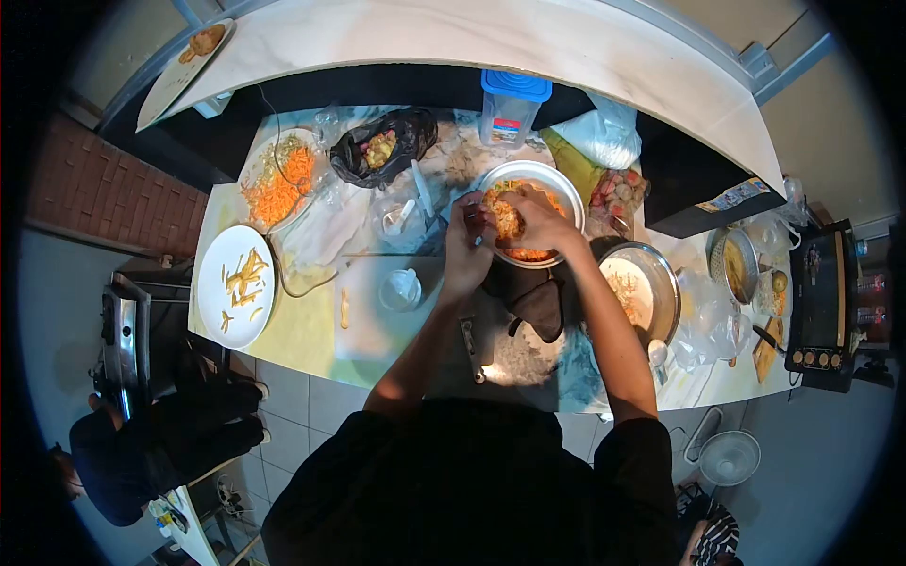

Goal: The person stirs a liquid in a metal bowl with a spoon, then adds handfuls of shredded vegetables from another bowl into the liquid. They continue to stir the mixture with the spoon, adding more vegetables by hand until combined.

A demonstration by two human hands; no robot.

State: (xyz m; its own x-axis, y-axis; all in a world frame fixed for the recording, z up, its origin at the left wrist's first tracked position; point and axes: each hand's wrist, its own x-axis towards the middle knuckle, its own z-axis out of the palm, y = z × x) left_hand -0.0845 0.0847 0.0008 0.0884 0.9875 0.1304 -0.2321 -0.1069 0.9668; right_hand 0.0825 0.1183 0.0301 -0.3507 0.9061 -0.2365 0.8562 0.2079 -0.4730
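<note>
A metal bowl [572,193] holds an orange, shredded-looking food mixture [528,255]. My right hand [540,224] reaches over its right side, fingers curled round a clump of the mixture [504,221]. At the left rim is my left hand [467,247], its fingers bent inward beside the clump; whatever they hold is hidden. Below the bowl lies a dark brown cloth or pouch [538,307]. Right of it stands a larger steel bowl [672,292] with pale contents and shreds. A small clear plastic cup [400,290] sits left of my left forearm.
A white plate [215,283] carries pale strips; behind it is a plate of shredded carrot [276,195]. A black plastic bag [415,132] and a blue-lidded container [514,108] stand at the back. An oven [816,297] is far right. Another person [142,462] is at lower left.
</note>
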